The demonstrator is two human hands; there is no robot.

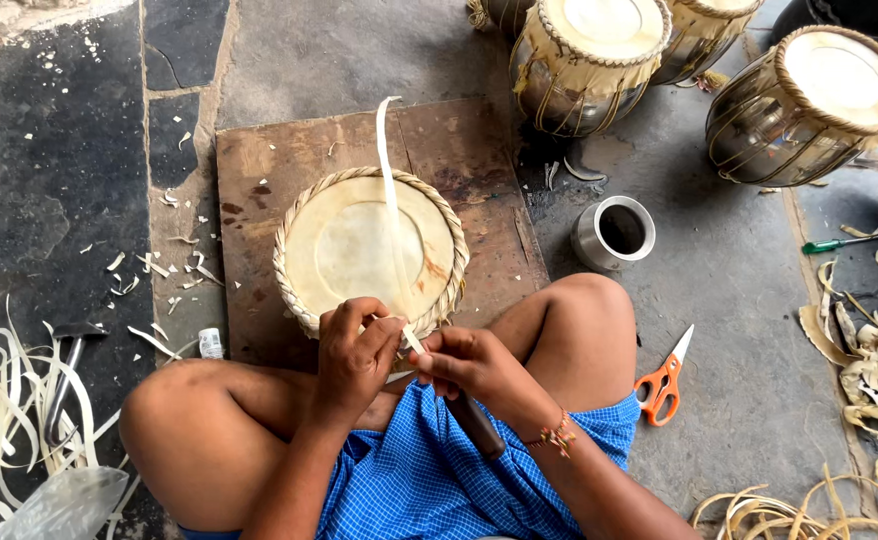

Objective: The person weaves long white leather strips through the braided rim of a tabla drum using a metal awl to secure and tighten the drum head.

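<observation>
Smooth pale hide drumhead (359, 245) with rough braided rim, on worn matt wooden board (479, 190); shiny metal cup (614, 232).

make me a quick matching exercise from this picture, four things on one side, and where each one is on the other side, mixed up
Things:
1. scissors
2. steel cup
3. drumhead
4. screwdriver

Places:
A. on the wooden board
B. far right, on the floor
C. by the right knee, orange handles
D. between the board and the drums

Pairs: 1-C, 2-D, 3-A, 4-B
</observation>
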